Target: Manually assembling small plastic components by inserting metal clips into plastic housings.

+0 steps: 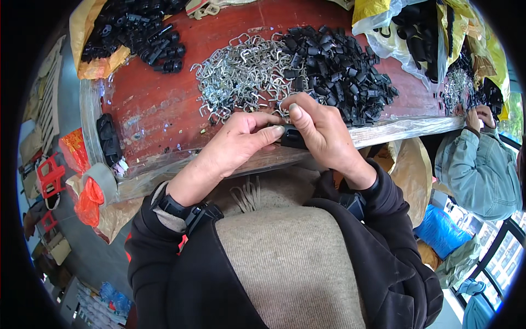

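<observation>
Hands, left point(241, 140) and right point(320, 129), both pinched tight on small black plastic clip point(291, 137), beside tangled shiny wire hooks point(241, 74).

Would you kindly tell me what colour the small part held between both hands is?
Black; the small part shows best in the head view.
</observation>
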